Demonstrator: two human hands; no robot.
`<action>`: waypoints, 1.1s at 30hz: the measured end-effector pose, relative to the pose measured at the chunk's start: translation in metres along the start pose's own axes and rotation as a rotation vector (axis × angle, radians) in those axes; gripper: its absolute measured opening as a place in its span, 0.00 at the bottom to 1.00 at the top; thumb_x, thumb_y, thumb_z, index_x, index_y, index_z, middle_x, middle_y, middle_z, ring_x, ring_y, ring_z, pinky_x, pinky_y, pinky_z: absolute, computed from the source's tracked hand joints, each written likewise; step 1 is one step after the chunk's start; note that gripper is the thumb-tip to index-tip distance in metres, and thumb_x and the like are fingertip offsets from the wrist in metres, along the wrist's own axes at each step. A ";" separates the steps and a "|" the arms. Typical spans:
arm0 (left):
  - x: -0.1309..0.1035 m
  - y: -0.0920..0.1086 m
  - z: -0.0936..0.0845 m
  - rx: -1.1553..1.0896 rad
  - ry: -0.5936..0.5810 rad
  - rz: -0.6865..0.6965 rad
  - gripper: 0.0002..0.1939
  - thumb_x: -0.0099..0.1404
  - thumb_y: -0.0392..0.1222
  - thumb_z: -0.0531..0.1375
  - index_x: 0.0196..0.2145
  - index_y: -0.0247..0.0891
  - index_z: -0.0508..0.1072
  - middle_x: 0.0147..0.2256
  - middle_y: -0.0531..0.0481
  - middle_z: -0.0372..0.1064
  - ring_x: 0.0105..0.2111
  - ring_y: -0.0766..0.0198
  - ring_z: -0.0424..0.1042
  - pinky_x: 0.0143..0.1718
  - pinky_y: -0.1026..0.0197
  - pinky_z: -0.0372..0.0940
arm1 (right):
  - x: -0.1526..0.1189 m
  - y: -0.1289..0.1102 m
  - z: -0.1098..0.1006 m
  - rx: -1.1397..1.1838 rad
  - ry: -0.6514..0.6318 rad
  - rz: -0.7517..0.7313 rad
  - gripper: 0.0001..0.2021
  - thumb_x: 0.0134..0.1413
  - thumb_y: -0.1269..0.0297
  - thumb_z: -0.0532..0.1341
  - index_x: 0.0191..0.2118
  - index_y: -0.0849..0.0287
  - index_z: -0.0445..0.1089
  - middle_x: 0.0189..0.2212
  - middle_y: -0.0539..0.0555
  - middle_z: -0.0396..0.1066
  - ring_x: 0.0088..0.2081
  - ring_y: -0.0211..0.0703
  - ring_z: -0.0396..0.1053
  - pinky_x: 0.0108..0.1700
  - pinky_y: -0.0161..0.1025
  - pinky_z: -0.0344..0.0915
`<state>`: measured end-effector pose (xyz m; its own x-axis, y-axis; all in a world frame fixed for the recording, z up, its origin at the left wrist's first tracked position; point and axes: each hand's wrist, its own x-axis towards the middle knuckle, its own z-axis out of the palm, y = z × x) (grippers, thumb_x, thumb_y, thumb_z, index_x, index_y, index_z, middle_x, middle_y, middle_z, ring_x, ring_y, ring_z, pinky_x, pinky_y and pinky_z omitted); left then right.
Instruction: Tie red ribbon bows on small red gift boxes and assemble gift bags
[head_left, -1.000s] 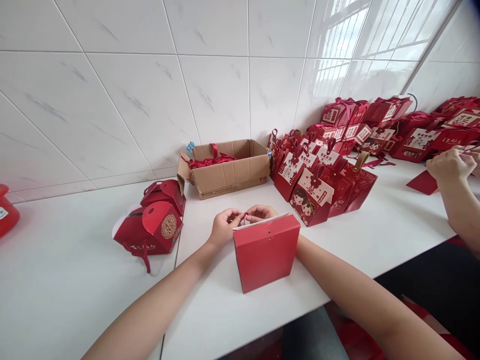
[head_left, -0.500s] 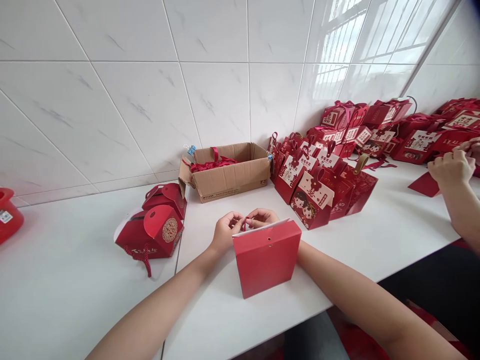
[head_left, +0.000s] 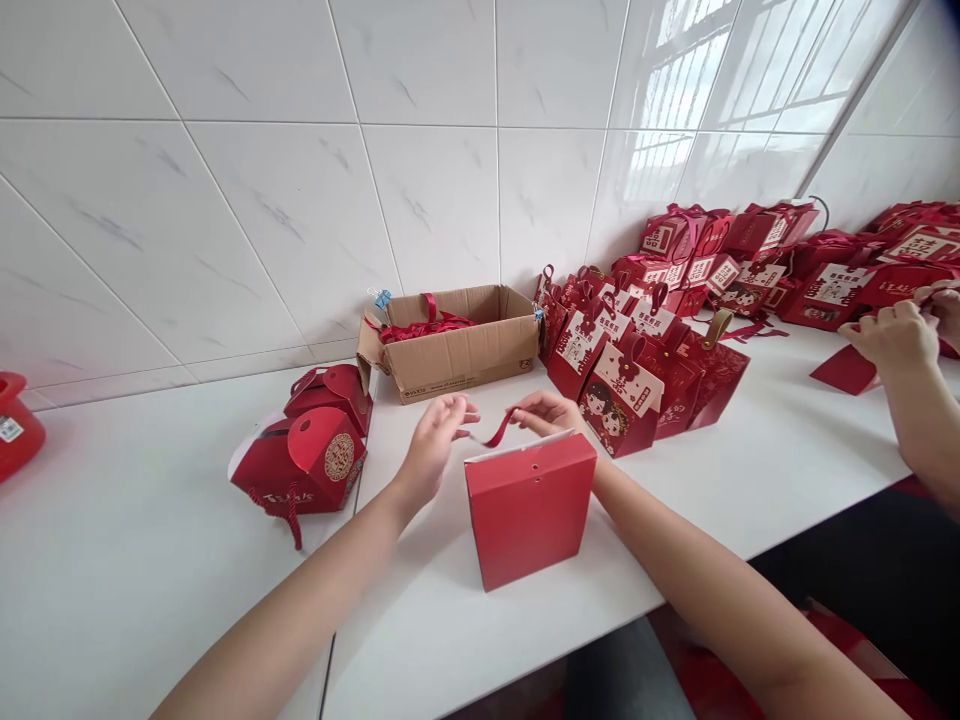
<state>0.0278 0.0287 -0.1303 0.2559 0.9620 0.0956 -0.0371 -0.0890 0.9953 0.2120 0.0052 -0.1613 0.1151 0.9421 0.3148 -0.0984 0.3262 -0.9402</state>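
Observation:
A red gift box (head_left: 529, 520) stands upright on the white table in front of me, its top side showing two small holes and a white edge along the far side. Just behind it, my right hand (head_left: 553, 410) pinches one end of a short red ribbon (head_left: 498, 432). The ribbon curves loosely leftward above the box's far edge. Near its other end is my left hand (head_left: 435, 445), fingers apart; the ribbon's tip there is blurred. The box partly hides my right wrist.
A cardboard box (head_left: 465, 362) of red ribbons sits against the tiled wall. Two red boxes (head_left: 304, 465) are to the left, near a red plastic container (head_left: 16, 425). Several decorated gift boxes (head_left: 622, 395) crowd the right. Another person's hand (head_left: 896, 340) works at far right.
My hands have moved apart and slightly up from where they met behind the box. The left fingers have spread, and more of the ribbon shows between the hands.

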 end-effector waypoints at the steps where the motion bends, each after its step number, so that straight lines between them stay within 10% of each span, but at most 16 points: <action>1: -0.004 0.012 -0.002 -0.043 -0.016 0.020 0.20 0.62 0.57 0.55 0.40 0.37 0.67 0.43 0.43 0.68 0.44 0.57 0.69 0.42 0.59 0.63 | 0.000 -0.007 -0.005 -0.038 0.077 -0.067 0.13 0.41 0.56 0.70 0.29 0.58 0.70 0.27 0.52 0.74 0.31 0.41 0.71 0.37 0.40 0.68; 4: -0.028 0.052 -0.006 -0.072 -0.274 0.134 0.26 0.64 0.62 0.49 0.45 0.37 0.67 0.41 0.40 0.70 0.44 0.53 0.70 0.44 0.54 0.64 | -0.002 -0.030 -0.022 -0.088 0.330 -0.307 0.12 0.44 0.57 0.69 0.31 0.57 0.70 0.26 0.51 0.72 0.29 0.40 0.71 0.35 0.40 0.69; 8: -0.065 0.083 -0.010 0.460 -0.438 0.242 0.29 0.57 0.56 0.63 0.54 0.46 0.64 0.45 0.42 0.70 0.47 0.51 0.70 0.47 0.54 0.65 | -0.007 -0.052 -0.043 0.079 0.471 -0.454 0.11 0.45 0.58 0.69 0.31 0.54 0.67 0.26 0.48 0.69 0.28 0.37 0.69 0.33 0.37 0.68; 19: -0.074 0.071 -0.001 0.858 -0.255 0.333 0.19 0.59 0.49 0.62 0.47 0.48 0.64 0.34 0.52 0.70 0.21 0.66 0.67 0.18 0.66 0.59 | -0.010 -0.054 -0.062 0.291 -0.564 -0.527 0.19 0.47 0.50 0.65 0.18 0.54 0.58 0.08 0.38 0.45 0.12 0.30 0.53 0.36 0.45 0.69; 25: -0.061 0.065 -0.002 0.741 -0.081 0.407 0.22 0.57 0.44 0.64 0.49 0.49 0.68 0.39 0.49 0.73 0.34 0.58 0.73 0.29 0.62 0.67 | -0.017 -0.054 -0.052 0.168 -0.520 -0.234 0.17 0.41 0.53 0.70 0.20 0.55 0.63 0.15 0.47 0.64 0.19 0.37 0.66 0.22 0.36 0.65; 33: -0.047 0.059 -0.003 0.769 0.027 0.611 0.15 0.62 0.40 0.60 0.47 0.46 0.74 0.40 0.49 0.72 0.36 0.60 0.72 0.36 0.60 0.69 | -0.028 -0.052 -0.027 0.002 -0.324 -0.333 0.03 0.49 0.69 0.67 0.29 0.55 0.72 0.28 0.53 0.75 0.31 0.40 0.72 0.29 0.37 0.69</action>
<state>0.0103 -0.0212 -0.0766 0.3790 0.6993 0.6061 0.4859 -0.7078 0.5127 0.2410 -0.0399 -0.1251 -0.1740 0.7618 0.6240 -0.1102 0.6146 -0.7811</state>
